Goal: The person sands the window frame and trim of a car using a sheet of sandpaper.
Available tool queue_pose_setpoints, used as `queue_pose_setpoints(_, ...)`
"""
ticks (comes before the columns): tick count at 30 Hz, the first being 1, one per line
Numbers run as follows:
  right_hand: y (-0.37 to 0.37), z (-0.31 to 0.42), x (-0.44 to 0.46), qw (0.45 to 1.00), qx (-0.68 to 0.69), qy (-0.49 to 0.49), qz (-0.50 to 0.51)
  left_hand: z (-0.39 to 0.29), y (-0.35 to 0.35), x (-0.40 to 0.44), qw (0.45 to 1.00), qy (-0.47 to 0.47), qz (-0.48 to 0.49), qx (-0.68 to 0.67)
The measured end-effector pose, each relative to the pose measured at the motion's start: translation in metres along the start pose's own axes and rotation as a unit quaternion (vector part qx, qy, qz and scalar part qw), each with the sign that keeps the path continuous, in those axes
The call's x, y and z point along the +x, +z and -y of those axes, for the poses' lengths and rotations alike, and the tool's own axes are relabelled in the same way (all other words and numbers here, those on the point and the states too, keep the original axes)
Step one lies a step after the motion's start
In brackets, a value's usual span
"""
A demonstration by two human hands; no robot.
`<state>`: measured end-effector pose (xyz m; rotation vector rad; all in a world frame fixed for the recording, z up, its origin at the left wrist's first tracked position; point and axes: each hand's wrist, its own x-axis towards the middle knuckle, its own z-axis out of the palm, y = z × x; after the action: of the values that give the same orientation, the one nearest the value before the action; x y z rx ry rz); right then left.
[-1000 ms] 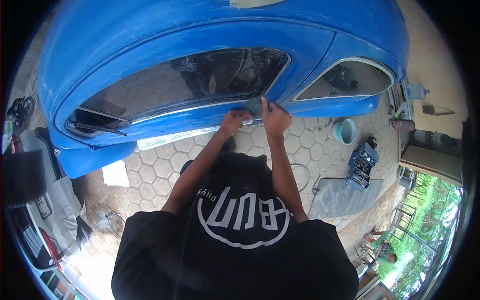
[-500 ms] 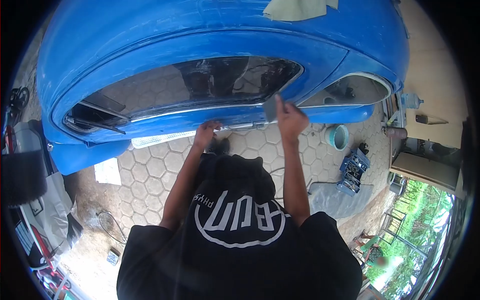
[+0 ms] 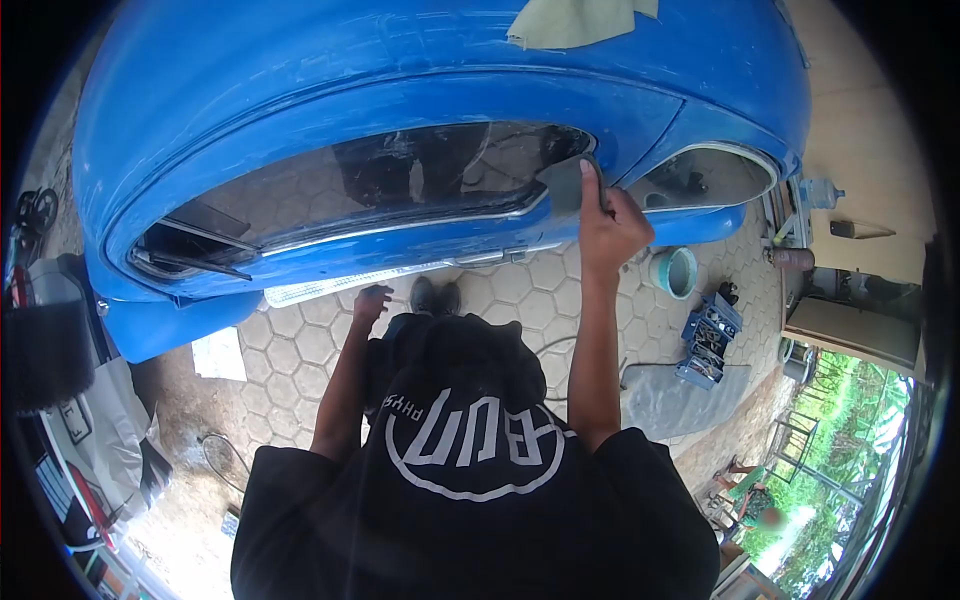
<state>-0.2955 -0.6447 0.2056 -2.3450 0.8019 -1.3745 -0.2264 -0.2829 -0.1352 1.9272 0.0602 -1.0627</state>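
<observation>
One grey sheet (image 3: pixel 566 190) is filling your right grip (image 3: pixel 614 226) beside the blue car (image 3: pixel 340 95); your left grip (image 3: pixel 370 305) is showing too unclearly to tell.

A matt, smooth-looking face is noted on the thin flat grey pad (image 3: pixel 566 190). On the rounded blue painted car body (image 3: pixel 400 100), gloss is broken by dull, pale scuffs. The long dark glass side window (image 3: pixel 400 180) is seen as smooth and reflective. Matt finish is recorded for the olive-beige cloth (image 3: pixel 580 22), roughness for the grey hexagonal pavers (image 3: pixel 520 290)
</observation>
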Motion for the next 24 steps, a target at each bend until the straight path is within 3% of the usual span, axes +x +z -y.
queue_pose_setpoints(5, 0.023, -0.04, -0.059, 0.993, -0.013, 0.068, 0.101, 0.089, -0.017, 0.011, 0.992, -0.059, 0.043, 0.104)
queue_pose_setpoints(7, 0.017, -0.031, -0.037, 0.996, 0.028, 0.067, 0.051, 0.134, -0.024, 0.017, 0.979, -0.042, 0.097, 0.174)
queue_pose_setpoints(8, 0.008, -0.022, -0.023, 0.994, 0.041, 0.098, 0.03, 0.144, -0.029, 0.009, 0.934, 0.082, 0.076, 0.339)
queue_pose_setpoints(9, -0.002, -0.019, -0.012, 0.99, 0.051, 0.129, 0.008, 0.153, -0.031, 0.001, 0.847, 0.205, 0.054, 0.487)
queue_pose_setpoints(11, -0.005, -0.022, 0.008, 0.964, 0.131, 0.228, -0.039, 0.174, -0.025, -0.003, 0.857, 0.07, 0.085, 0.504)
queue_pose_setpoints(13, -0.005, -0.014, 0.022, 0.92, 0.243, 0.298, -0.081, 0.178, -0.028, -0.01, 0.848, 0.015, 0.102, 0.519)
queue_pose_setpoints(14, 0.0, -0.024, 0.008, 0.912, 0.242, 0.329, -0.04, 0.176, -0.029, -0.011, 0.845, 0.011, 0.11, 0.523)
queue_pose_setpoints(19, 0.009, -0.033, -0.024, 0.915, 0.216, 0.34, -0.014, 0.139, -0.023, 0.0, 0.837, 0.079, 0.124, 0.528)
queue_pose_setpoints(24, -0.005, 0.024, 0.034, 0.909, 0.274, 0.309, -0.062, 0.091, -0.017, 0.035, 0.828, 0.23, 0.104, 0.5)
